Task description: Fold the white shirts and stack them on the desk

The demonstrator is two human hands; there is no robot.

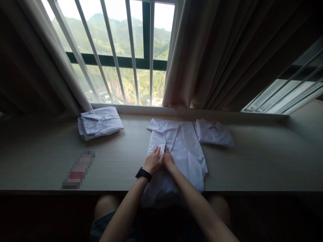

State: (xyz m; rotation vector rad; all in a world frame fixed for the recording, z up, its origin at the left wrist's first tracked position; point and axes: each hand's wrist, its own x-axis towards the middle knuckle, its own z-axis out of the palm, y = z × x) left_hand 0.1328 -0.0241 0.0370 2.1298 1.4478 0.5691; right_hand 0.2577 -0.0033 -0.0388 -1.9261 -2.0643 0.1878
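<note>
— Pale wood-grain window ledge (252, 161) under a barred window (121, 50), beige curtains (214, 50) hanging at both sides.

— And on it?

— Flat white short-sleeved shirt (186, 148) at the middle, collar end toward the window, hem spilling over the near edge of the ledge. Left sleeve folded in across the body.

— Where against the hands?

— Directly under both. Left hand (152, 161), black watch (143, 174) on the wrist, lying on the folded left part of the shirt. Right hand (168, 159) just beside it, touching it thumb-side.

— Spread or closed?

— Left: fingers loosely extended and flat on the cloth, pressing rather than pinching. Right: also resting on the cloth, fingers pointing toward the collar; whether pinching a fold, impossible to tell.

— Room around?

— Bare ledge wide to the right of the shirt and between the shirt and the left-hand items. Near edge of the ledge close below the wrists. Folded white shirt (99, 122) well apart at the far left by the curtain; another folded white shirt (214, 132) touching the flat shirt's right shoulder. Blurred red and white oblong item (79, 169) lying left of the hands, well apart.
</note>
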